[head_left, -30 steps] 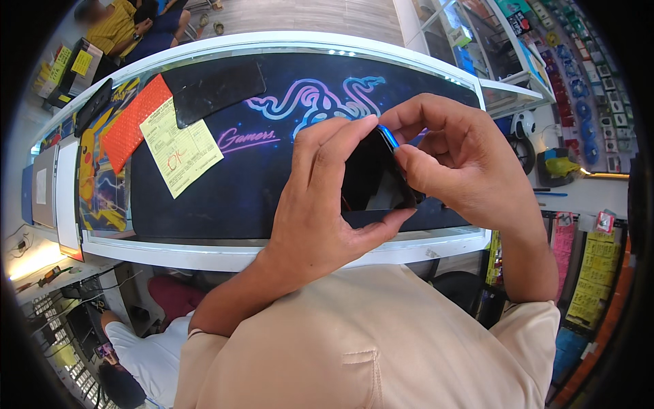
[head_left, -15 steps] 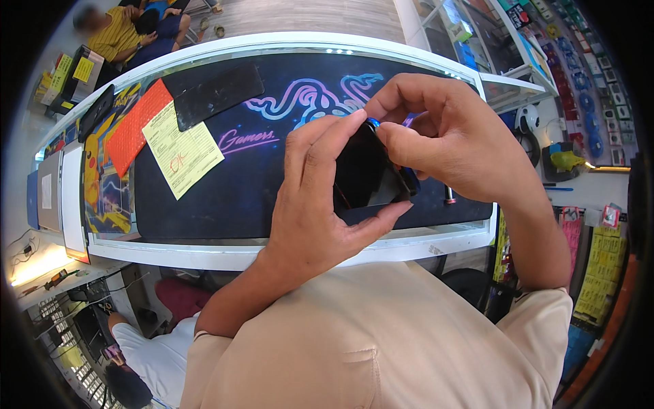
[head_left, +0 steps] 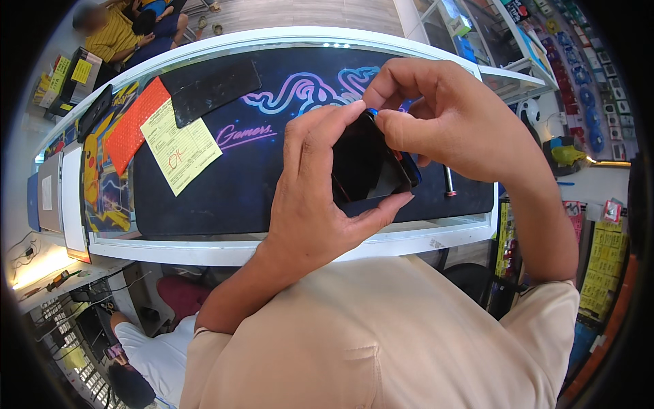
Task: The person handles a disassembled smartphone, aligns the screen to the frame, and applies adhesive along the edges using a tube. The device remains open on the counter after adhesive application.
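Observation:
My left hand [head_left: 317,198] cups a dark smartphone [head_left: 364,167] with a blue edge, screen black, held above the near edge of the counter. My right hand [head_left: 453,123] pinches the phone's upper right edge between thumb and fingers. The phone sits over a large dark desk mat [head_left: 225,177] with a glowing pink and blue pattern. Much of the phone's body is hidden by my fingers.
A yellow paper slip [head_left: 180,150], an orange textured pad [head_left: 133,126] and a black flat sheet [head_left: 211,85] lie on the mat's left. A small metal cylinder [head_left: 449,181] lies at the right. People sit beyond the white counter [head_left: 225,251]; shelves of goods stand right.
Both hands and the phone have lifted slightly up and away from me. My right fingers have shifted along the phone's top edge.

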`<act>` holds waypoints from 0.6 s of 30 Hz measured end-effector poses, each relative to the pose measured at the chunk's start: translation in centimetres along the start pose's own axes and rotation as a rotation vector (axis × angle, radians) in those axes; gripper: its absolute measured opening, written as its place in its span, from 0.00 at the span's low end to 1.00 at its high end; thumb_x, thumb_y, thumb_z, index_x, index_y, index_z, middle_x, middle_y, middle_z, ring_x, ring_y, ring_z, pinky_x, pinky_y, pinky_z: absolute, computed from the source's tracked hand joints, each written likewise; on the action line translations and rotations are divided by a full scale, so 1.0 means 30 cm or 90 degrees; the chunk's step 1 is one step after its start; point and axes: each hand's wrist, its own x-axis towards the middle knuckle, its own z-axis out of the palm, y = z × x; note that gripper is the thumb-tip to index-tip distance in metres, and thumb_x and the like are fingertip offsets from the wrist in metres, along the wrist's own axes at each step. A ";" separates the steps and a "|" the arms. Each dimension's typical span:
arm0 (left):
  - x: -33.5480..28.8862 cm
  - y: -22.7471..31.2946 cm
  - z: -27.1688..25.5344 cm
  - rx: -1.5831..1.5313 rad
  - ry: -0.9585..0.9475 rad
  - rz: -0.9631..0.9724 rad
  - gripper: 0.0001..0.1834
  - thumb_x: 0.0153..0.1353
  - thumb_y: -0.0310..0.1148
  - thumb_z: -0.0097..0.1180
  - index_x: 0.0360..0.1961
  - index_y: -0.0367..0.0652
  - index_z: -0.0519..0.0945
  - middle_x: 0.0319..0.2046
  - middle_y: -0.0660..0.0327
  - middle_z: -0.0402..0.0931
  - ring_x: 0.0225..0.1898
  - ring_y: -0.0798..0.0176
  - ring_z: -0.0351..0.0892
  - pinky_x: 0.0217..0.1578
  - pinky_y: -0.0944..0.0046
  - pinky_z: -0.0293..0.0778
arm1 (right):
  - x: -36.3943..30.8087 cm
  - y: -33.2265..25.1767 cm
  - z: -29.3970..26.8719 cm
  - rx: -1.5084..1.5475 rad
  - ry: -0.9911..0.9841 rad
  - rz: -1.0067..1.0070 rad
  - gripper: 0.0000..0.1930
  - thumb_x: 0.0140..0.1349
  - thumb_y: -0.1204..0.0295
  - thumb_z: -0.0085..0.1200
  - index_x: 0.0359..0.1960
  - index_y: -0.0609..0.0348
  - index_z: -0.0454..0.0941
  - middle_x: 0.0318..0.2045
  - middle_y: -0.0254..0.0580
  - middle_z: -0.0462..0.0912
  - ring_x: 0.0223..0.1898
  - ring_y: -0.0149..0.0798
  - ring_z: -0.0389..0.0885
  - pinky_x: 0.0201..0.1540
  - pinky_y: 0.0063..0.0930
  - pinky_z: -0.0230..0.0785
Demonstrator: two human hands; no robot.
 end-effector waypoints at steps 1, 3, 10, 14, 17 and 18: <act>0.000 0.002 -0.004 -0.004 -0.011 -0.009 0.54 0.46 0.32 0.86 0.73 0.41 0.68 0.64 0.50 0.67 0.65 0.48 0.73 0.63 0.52 0.77 | 0.005 -0.002 0.002 0.011 0.013 -0.004 0.14 0.62 0.64 0.63 0.41 0.63 0.84 0.31 0.36 0.85 0.29 0.26 0.81 0.30 0.23 0.73; -0.002 0.006 -0.012 0.005 -0.038 -0.017 0.55 0.46 0.28 0.86 0.74 0.37 0.66 0.66 0.50 0.64 0.67 0.53 0.73 0.69 0.54 0.75 | 0.016 -0.010 -0.002 0.012 -0.001 0.000 0.13 0.61 0.65 0.63 0.39 0.63 0.84 0.30 0.36 0.85 0.28 0.27 0.81 0.30 0.23 0.73; 0.000 0.002 0.003 -0.022 0.007 -0.012 0.54 0.45 0.33 0.86 0.73 0.41 0.69 0.63 0.49 0.70 0.64 0.45 0.72 0.62 0.51 0.76 | 0.052 -0.044 -0.035 -0.071 -0.074 0.047 0.09 0.62 0.68 0.60 0.39 0.61 0.82 0.32 0.34 0.85 0.29 0.24 0.82 0.30 0.21 0.75; -0.004 -0.004 0.005 -0.022 0.010 -0.008 0.54 0.44 0.32 0.86 0.72 0.40 0.69 0.62 0.49 0.70 0.64 0.45 0.71 0.63 0.51 0.75 | 0.059 -0.046 -0.034 -0.082 -0.078 0.047 0.10 0.62 0.67 0.59 0.39 0.61 0.82 0.31 0.34 0.85 0.28 0.25 0.81 0.29 0.22 0.75; -0.006 -0.006 -0.004 0.004 -0.016 0.002 0.54 0.45 0.29 0.86 0.73 0.39 0.65 0.64 0.50 0.66 0.65 0.51 0.74 0.66 0.53 0.76 | 0.048 -0.038 -0.033 -0.078 -0.065 0.038 0.12 0.68 0.63 0.61 0.40 0.61 0.83 0.30 0.34 0.85 0.28 0.25 0.81 0.29 0.22 0.75; -0.006 -0.006 -0.007 0.014 -0.025 0.007 0.55 0.46 0.27 0.85 0.73 0.39 0.64 0.65 0.51 0.63 0.66 0.54 0.75 0.68 0.54 0.76 | 0.044 -0.033 -0.031 -0.057 -0.073 0.043 0.14 0.70 0.61 0.61 0.42 0.60 0.84 0.31 0.34 0.85 0.29 0.25 0.82 0.29 0.22 0.76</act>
